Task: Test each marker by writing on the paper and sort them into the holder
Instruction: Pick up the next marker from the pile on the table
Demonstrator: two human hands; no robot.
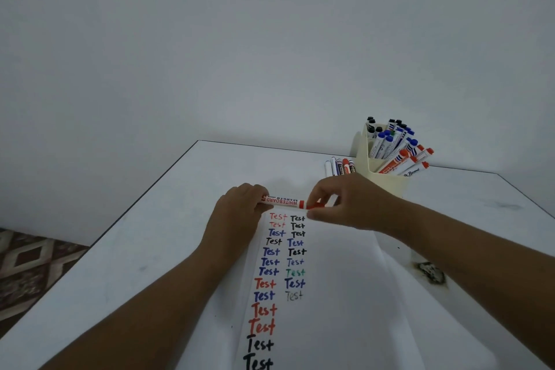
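The red whiteboard marker [283,202] hides both ends in the hands' grip — cap or tip, cannot tell. The paper [330,309] and its lowest "Test" run off the bottom edge — the holder [387,180] base sits behind the right hand [345,204].

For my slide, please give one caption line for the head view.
Both hands hold a red whiteboard marker over the paper of "Test" marks, beside the holder.

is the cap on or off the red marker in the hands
Cannot tell: the right hand grips the red marker at its cap end, hiding the joint; the left hand holds the barrel.
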